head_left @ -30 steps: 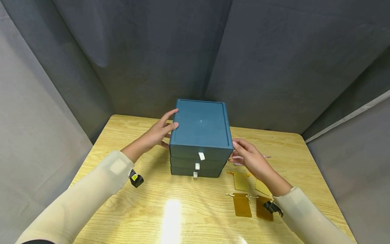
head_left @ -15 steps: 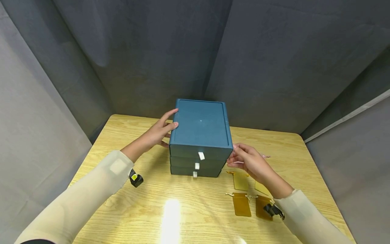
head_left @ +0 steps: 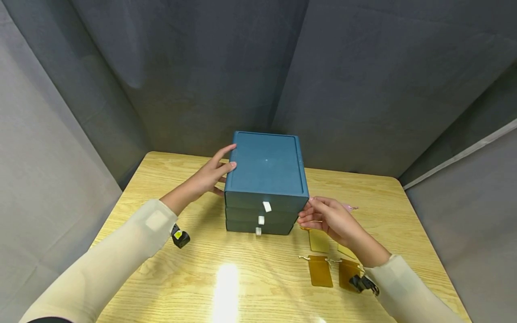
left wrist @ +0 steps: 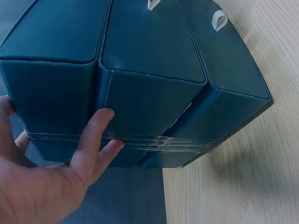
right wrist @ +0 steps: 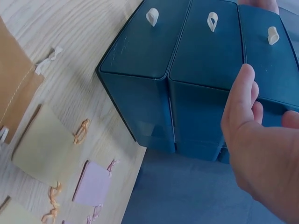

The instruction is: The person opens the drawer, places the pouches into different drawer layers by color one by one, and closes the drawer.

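A dark teal chest of three drawers (head_left: pixel 264 179) stands on the wooden table (head_left: pixel 226 278), each drawer front with a white loop pull (head_left: pixel 267 206). My left hand (head_left: pixel 210 175) rests flat against the chest's left side (left wrist: pixel 140 107), fingers straight, thumb on the top edge. My right hand (head_left: pixel 329 217) hovers by the chest's front right corner (right wrist: pixel 187 112), fingers loosely bent, holding nothing. All drawers look pushed in.
Several small flat pouches lie to the right of the chest: amber ones (head_left: pixel 321 271), a pale yellow one (right wrist: pixel 44 144) and a pink one (right wrist: pixel 93 184). Grey cloth walls (head_left: pixel 363 89) close in the table at the back and sides.
My right hand has slid forward along the chest's right side to its front corner. The left hand and the chest have stayed still.
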